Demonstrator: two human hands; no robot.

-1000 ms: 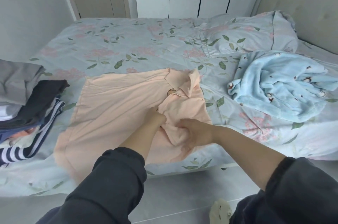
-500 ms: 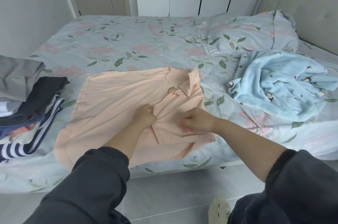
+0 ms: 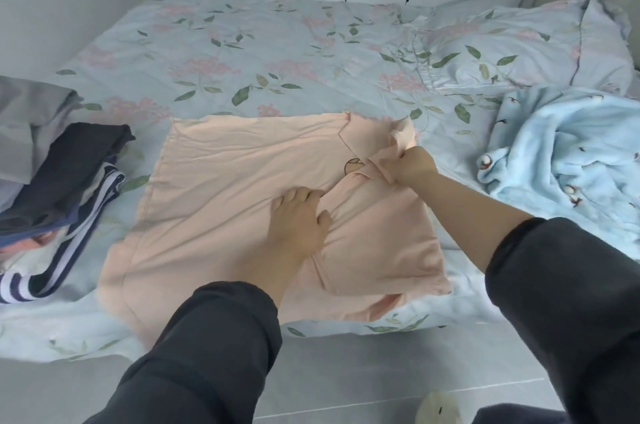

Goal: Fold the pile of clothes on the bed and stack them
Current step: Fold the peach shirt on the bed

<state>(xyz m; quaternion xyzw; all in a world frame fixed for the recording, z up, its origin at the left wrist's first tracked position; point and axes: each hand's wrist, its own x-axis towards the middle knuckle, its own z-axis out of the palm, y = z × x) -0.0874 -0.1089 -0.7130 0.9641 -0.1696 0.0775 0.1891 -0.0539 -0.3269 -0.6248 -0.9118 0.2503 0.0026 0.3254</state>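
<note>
The left hand (image 3: 298, 219) presses flat on the peach shirt (image 3: 235, 181) while the right hand (image 3: 410, 165) seemingly pinches its collar.

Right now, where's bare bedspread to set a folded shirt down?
Free: floral bedspread beyond the peach polo shirt, left of the pillow; narrow strip between shirt and clothes stack. Crowded: right side under the light blue fleece; left hand and right hand on the shirt.

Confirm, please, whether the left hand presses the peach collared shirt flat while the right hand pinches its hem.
Not the hem: the head view shows the right hand pinching the collar of the peach collared shirt, while the left hand presses it flat.
</note>
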